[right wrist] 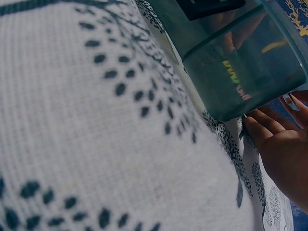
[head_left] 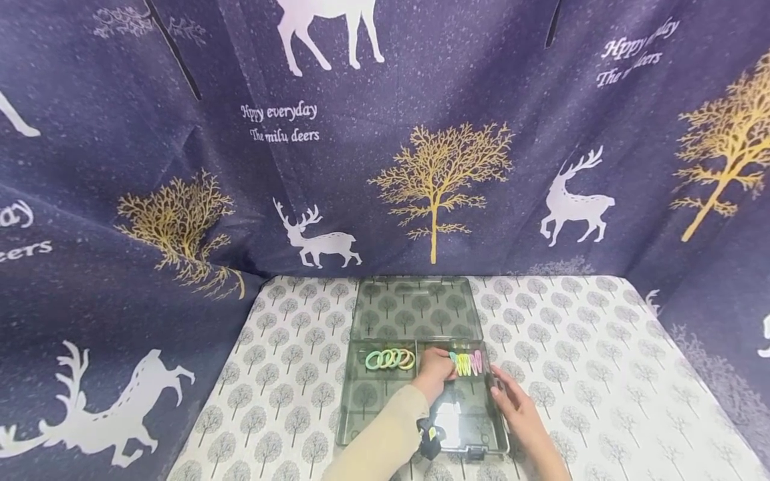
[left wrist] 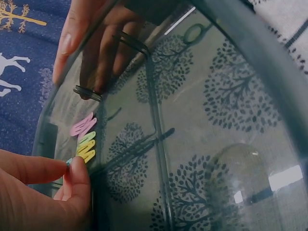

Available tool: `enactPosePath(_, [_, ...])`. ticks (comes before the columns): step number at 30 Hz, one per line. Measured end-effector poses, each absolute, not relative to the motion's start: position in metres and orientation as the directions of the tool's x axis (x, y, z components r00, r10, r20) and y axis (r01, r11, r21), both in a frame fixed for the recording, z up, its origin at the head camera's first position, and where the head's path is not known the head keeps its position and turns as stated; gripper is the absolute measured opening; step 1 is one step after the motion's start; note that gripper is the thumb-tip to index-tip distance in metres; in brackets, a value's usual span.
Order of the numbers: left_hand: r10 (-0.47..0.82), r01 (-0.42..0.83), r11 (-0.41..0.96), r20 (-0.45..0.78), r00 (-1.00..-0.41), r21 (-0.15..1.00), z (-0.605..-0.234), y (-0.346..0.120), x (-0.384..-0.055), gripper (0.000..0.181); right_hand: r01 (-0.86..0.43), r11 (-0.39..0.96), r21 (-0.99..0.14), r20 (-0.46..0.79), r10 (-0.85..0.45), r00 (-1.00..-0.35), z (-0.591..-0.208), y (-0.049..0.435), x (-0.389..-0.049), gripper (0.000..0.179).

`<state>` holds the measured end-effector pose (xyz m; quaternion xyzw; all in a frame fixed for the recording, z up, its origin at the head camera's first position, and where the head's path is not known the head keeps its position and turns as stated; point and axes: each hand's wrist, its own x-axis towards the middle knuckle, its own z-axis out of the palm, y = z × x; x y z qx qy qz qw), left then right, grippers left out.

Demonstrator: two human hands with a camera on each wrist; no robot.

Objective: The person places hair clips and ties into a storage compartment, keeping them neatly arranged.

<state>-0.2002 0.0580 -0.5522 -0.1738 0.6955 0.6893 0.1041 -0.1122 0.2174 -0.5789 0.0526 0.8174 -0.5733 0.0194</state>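
Note:
A see-through grey-green box (head_left: pixel 344 421) lies on the table with its lid (head_left: pixel 415 310) folded back. My left hand (head_left: pixel 434 369) reaches into the back right compartment. In the left wrist view, its thumb and forefinger pinch a small teal hair clip (left wrist: pixel 69 162). Beside it, a row of yellow, green and pink hair clips (head_left: pixel 466 363) lies in the same compartment. Several pastel hair ties (head_left: pixel 390 359) overlap in the back left compartment. My right hand (head_left: pixel 519 409) rests against the box's right wall, its fingers extended; the right wrist view shows the hand (right wrist: pixel 284 149) at the box corner.
A white cloth (head_left: pixel 577 381) printed with grey trees covers the table. Behind and at the sides hangs a dark blue curtain (head_left: pixel 337 167) with deer and gold trees. A latch (head_left: pixel 476 453) sits on the box's front edge.

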Motion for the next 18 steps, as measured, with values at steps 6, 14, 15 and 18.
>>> enactPosePath(6, [-0.139,-0.396,0.045,-0.387,-0.912,0.917,-0.547,0.0582,-0.1978,0.035,0.107,0.315,-0.943,-0.091,0.066,-0.994,-0.58,0.2172,-0.1123,0.052])
enactPosePath(14, [-0.149,-0.389,0.067,-0.377,-0.914,0.919,-0.549,0.0569,-0.1971,0.033,0.111,0.323,-0.94,-0.096,0.063,-0.993,-0.5809,0.2168,-0.1133,0.053])
enactPosePath(15, [-0.148,-0.388,0.064,-0.376,-0.915,0.919,-0.549,0.0567,-0.1965,0.033,0.113,0.324,-0.939,-0.097,0.063,-0.993,-0.5811,0.2167,-0.1135,0.053])
enactPosePath(18, [-0.153,-0.376,0.06,-0.364,-0.919,0.925,-0.5487,0.0563,-0.195,0.033,0.124,0.312,-0.942,-0.11,0.062,-0.992,-0.5815,0.217,-0.1135,0.053])
